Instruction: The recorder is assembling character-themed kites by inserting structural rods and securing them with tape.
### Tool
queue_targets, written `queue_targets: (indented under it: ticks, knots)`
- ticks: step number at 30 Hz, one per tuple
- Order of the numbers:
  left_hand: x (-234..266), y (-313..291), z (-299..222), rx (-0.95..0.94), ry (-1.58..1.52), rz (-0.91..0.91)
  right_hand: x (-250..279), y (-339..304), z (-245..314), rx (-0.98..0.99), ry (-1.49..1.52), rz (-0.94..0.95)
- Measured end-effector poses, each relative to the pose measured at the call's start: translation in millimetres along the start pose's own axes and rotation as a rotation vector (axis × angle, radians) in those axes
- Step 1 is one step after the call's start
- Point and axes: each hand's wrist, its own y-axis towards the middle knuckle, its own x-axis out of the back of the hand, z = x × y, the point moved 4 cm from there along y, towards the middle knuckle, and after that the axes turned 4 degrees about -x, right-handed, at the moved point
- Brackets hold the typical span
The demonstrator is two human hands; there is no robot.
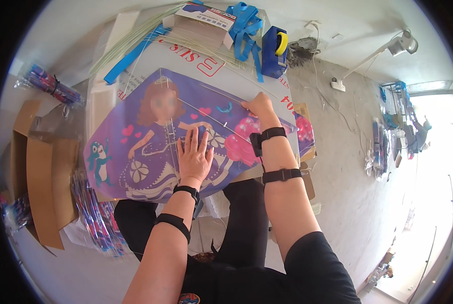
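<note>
Forearms come up from the bottom of the frame, both with black straps. Left hand [195, 154] lies flat, fingers spread wide, pressing down on the purple kite [186, 137] with the cartoon princess print, which covers the middle of the frame on the tabletop [150, 63]. Right hand [259, 107] sits at the kite's upper right edge, fingers pinched narrow on a thin white rod [219, 121] that runs across the sail. If you ask me, the trick is keeping that flat palm firm so the sail doesn't bunch up, and seating the rod tip gently so the film doesn't tear. Blue tape dispenser [274, 50] and a bundle of spare rods [135, 35] are near the top.
</note>
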Motion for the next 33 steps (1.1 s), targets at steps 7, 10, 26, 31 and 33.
queue_targets:
  ticks: [7,10,26,31,33]
  knots:
    - [1.2,-0.2,1.1,-0.006,0.013,0.015,5.1,2.9,-3.8,0.103,0.002,0.039]
    - [0.8,0.7,-1.0,-0.008,0.005,0.013,5.3,4.3,-8.4,0.029,0.101,0.050]
    - [7.7,0.2,-0.1,-0.020,-0.004,-0.057,-25.9,-88.1,-70.6,0.450,-0.136,-0.187]
    - [3.7,-0.3,-4.3,-0.048,-0.048,-0.089,-30.6,-106.9,-96.7,0.408,-0.195,-0.247]
    - [2.4,-2.6,8.0,-0.046,-0.047,-0.111,-41.1,-105.3,-96.9,0.473,-0.199,-0.285]
